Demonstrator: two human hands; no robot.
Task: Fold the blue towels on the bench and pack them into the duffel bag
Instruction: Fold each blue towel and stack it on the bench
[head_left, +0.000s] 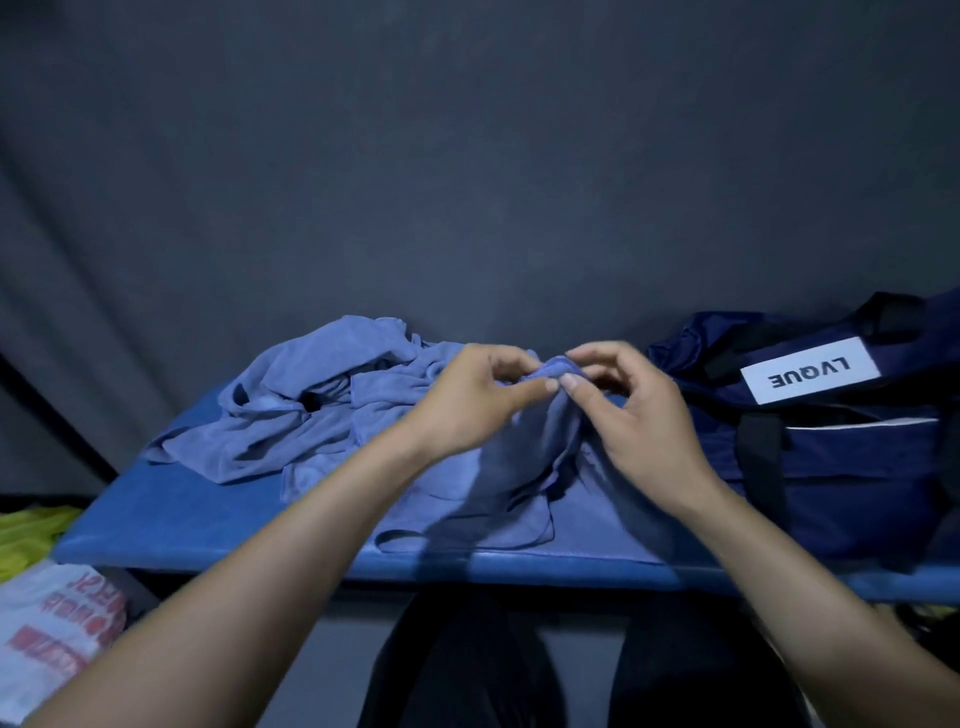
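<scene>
Above the bench (171, 525), left hand (467, 402), right hand (636, 415), both pinching towel (524, 457) edge

The blue towels (322, 395) were soft, matt cloth. Just right of them, the duffel bag (831, 467) looked like smooth navy fabric. Beneath them, the bench (182, 525) had a faintly glossy blue cover.
</scene>
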